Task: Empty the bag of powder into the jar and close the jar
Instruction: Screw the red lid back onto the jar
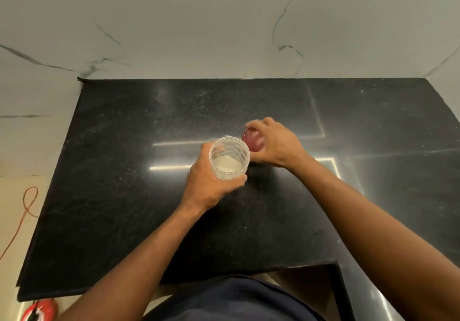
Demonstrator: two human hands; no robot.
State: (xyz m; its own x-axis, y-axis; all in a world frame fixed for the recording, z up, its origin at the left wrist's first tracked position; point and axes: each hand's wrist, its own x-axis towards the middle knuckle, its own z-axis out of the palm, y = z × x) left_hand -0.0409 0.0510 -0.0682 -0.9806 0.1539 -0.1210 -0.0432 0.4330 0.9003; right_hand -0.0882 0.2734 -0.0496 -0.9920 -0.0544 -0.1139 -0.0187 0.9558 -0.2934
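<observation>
Jar [229, 157] open, some white powder inside, near middle of worktop [119, 161], gripped around by left hand [211, 183]. Right hand [273, 144] closed on red lid [252, 142] just beside. Risk: lid put on tilted, thread jammed; or jar tipped, powder spilled.

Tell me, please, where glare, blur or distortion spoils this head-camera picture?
In the head view, bright strip reflections glare off the polished black counter beside the jar; the right hand is motion-blurred at its fingers, smearing the red lid it grips; the left hand and jar look fairly sharp; the wide lens bows the counter's edges.
</observation>
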